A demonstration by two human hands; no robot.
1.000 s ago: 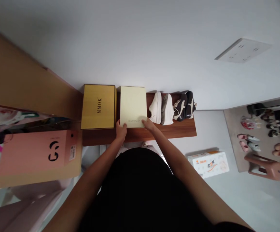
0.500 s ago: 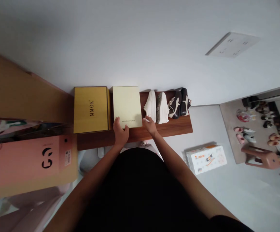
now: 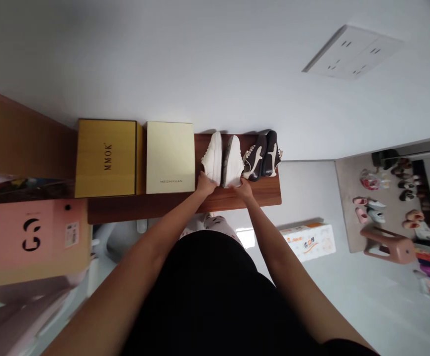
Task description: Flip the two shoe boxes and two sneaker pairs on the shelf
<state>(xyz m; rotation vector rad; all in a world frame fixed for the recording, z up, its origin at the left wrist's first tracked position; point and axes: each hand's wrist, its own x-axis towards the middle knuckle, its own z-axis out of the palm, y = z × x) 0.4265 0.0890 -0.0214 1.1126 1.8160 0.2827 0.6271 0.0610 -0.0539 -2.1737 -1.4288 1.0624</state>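
Observation:
A pair of white sneakers [image 3: 222,158] stands on a brown wooden shelf [image 3: 215,200] against the white wall. My left hand [image 3: 205,184] grips the heel of the left sneaker. My right hand [image 3: 242,187] grips the heel of the right sneaker. Left of the sneakers lies a cream shoe box [image 3: 170,157], and beside that a gold shoe box [image 3: 106,158] marked MMOK. A pair of dark sneakers with cream stripes [image 3: 262,155] stands at the shelf's right end.
A pink carton [image 3: 33,237] sticks out at the left below a wooden cabinet [image 3: 15,133]. On the floor to the right lie a tissue pack [image 3: 307,242], a brown stool [image 3: 385,244] and a mat with several shoes [image 3: 389,198].
Both hands left the cream box's front edge and moved right to the heels of the white sneakers. The view shifted, so the boxes now sit further left.

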